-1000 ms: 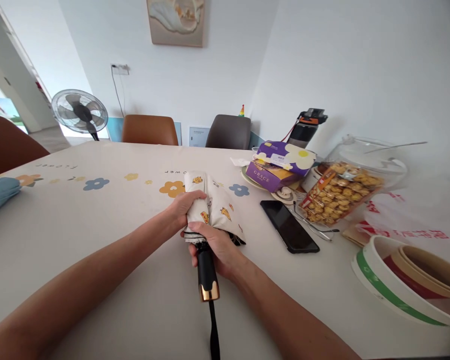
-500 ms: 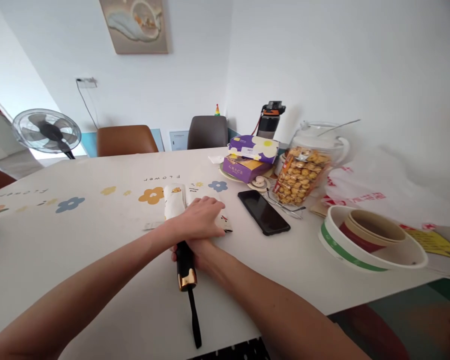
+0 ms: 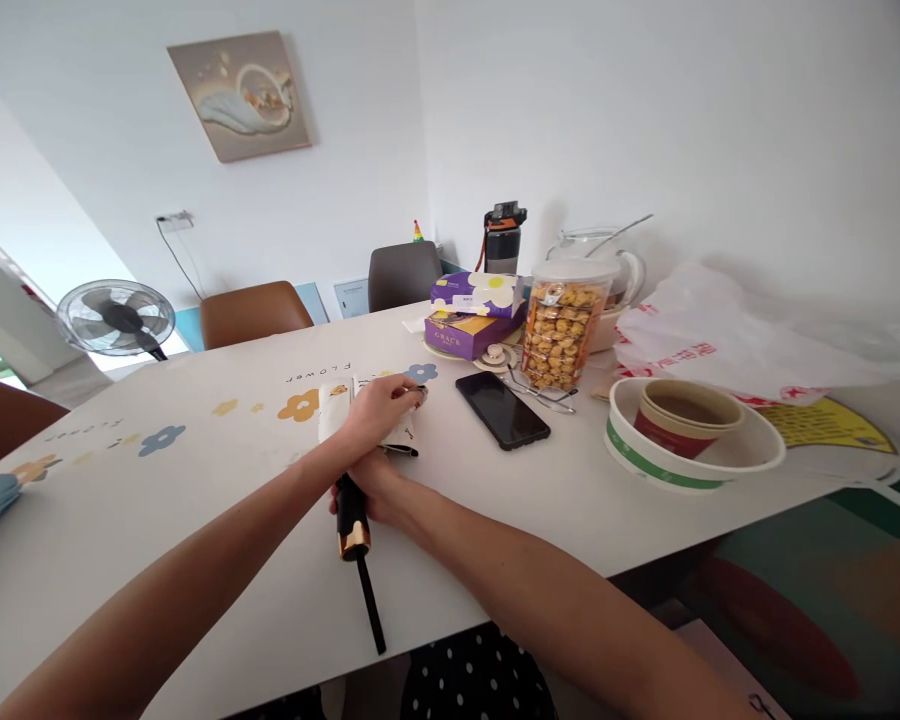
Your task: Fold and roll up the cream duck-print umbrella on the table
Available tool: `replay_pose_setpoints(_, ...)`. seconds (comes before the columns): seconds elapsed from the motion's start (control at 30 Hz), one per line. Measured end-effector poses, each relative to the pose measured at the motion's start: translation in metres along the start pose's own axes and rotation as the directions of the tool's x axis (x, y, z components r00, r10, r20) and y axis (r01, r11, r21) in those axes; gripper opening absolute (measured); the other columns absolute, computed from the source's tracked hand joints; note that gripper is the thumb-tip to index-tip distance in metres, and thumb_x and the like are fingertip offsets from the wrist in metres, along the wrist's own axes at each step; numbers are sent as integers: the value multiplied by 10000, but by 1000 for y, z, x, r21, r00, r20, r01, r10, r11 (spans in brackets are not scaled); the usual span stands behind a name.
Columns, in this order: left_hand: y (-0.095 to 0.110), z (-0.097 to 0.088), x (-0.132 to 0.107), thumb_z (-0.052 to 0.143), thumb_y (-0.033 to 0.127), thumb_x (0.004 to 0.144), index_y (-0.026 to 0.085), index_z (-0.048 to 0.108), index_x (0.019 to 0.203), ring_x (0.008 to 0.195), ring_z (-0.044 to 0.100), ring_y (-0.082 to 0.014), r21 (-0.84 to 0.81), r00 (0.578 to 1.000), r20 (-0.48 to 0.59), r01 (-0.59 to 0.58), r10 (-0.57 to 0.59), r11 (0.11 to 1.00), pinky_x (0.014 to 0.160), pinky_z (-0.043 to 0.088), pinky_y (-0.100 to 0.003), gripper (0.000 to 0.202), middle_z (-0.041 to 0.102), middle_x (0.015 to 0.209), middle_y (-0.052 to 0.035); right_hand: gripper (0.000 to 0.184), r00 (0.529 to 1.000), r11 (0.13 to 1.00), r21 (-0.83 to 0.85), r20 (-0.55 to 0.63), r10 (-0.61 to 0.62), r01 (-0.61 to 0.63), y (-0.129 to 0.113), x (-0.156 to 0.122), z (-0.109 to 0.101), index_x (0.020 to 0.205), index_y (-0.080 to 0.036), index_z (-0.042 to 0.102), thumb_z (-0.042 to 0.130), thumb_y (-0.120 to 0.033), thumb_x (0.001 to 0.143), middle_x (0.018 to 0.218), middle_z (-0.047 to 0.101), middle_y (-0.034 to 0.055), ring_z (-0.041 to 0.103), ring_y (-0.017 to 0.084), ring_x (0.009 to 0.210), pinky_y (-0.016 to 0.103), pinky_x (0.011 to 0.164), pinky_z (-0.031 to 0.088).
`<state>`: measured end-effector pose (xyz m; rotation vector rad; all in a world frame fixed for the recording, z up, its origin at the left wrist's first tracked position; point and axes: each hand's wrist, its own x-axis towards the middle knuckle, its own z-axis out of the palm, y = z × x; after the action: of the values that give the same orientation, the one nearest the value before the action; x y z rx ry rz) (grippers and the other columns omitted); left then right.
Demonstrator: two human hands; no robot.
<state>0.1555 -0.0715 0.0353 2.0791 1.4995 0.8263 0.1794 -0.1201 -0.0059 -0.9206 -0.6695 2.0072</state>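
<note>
A folded white umbrella (image 3: 331, 416) with small yellow prints lies on the table (image 3: 157, 500) in front of me. My left hand (image 3: 381, 405) lies across its canopy, fingers curled and pinching the fabric or strap at the right side. Partly hidden under my left wrist, my right hand (image 3: 375, 492) is wrapped round the umbrella's black handle (image 3: 352, 518), which has a gold band. A black wrist strap (image 3: 370, 612) trails from the handle toward the table's near edge.
A black phone (image 3: 502, 410) lies just right of the umbrella. Behind it are a purple box (image 3: 471, 322), a snack jar (image 3: 562, 325), a bottle (image 3: 501, 238) and a plastic bag (image 3: 720, 330). Stacked paper bowls (image 3: 649, 462) sit at right. Chairs and a fan (image 3: 116, 318) stand beyond.
My view has swung left and pulled back. My left hand went from gripping the canopy to reaching over it and pinching at its right side. My right hand stays on the handle.
</note>
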Motion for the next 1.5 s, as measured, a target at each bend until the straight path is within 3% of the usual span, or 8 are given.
replay_pose_setpoints(0.13,-10,-15,-3,562,421,695,181,666,807,606,520,-109,-355,982,-94,120,-163,927,545,415,-212,284,611,674,14,170,999,999,-13,-10,43,-43,0,8,-1,760,-179,445,597,-152,686,458,432,-51,423,106,337,248,301,402)
replay_pose_setpoints(0.3,-19,-51,-17,580,309,665,131,619,852,642,556,-115,-509,931,-301,25,-205,860,566,486,-229,262,618,740,-19,172,997,997,-18,0,80,-80,-5,6,-3,719,-156,460,619,-128,658,495,464,-41,424,77,353,204,296,402)
replay_pose_setpoints(0.47,-32,-84,-53,580,235,653,212,498,1175,558,555,-107,-444,889,-403,19,-218,896,520,521,-276,529,603,759,6,180,996,995,-41,4,92,-91,-10,1,-4,733,-152,488,651,-142,658,483,448,-50,409,77,344,203,295,392)
replay_pose_setpoints(0.6,-47,-93,-75,576,288,685,188,632,994,571,548,-103,-414,884,-389,85,-261,906,541,525,-274,329,616,810,-17,250,993,992,-54,19,115,-114,-11,3,-5,781,-156,503,698,-168,626,520,465,-45,403,71,356,197,298,381)
replay_pose_setpoints(1.0,-86,-96,-102,481,405,803,248,592,1102,634,596,-147,-193,899,-291,281,-328,940,656,474,-304,356,662,814,-8,338,993,992,-75,54,101,-97,-14,1,-7,824,-154,514,742,-286,612,582,441,-53,383,49,401,171,319,369)
replay_pose_setpoints(1.2,-107,-89,-109,434,384,807,230,606,952,577,568,-131,-114,904,-274,308,-328,945,571,440,-259,272,661,758,6,409,992,995,-41,79,99,-96,-18,-7,-6,869,-190,505,640,-532,689,541,407,-61,379,57,384,158,303,342)
replay_pose_setpoints(1.3,-116,-86,-112,428,352,790,241,600,858,544,543,-119,-12,917,-235,329,-322,944,561,426,-247,215,666,736,26,386,995,993,-75,28,95,-93,-19,-7,-6,810,-188,490,573,-558,737,531,411,-53,377,59,377,162,296,346)
replay_pose_setpoints(1.5,-121,-87,-114,400,340,790,265,578,819,472,453,-105,172,940,-171,322,-294,931,497,369,-231,195,649,692,56,343,990,971,-237,-139,-20,-13,-16,2,-4,719,-170,493,635,-483,710,491,405,-45,391,80,380,207,294,393)
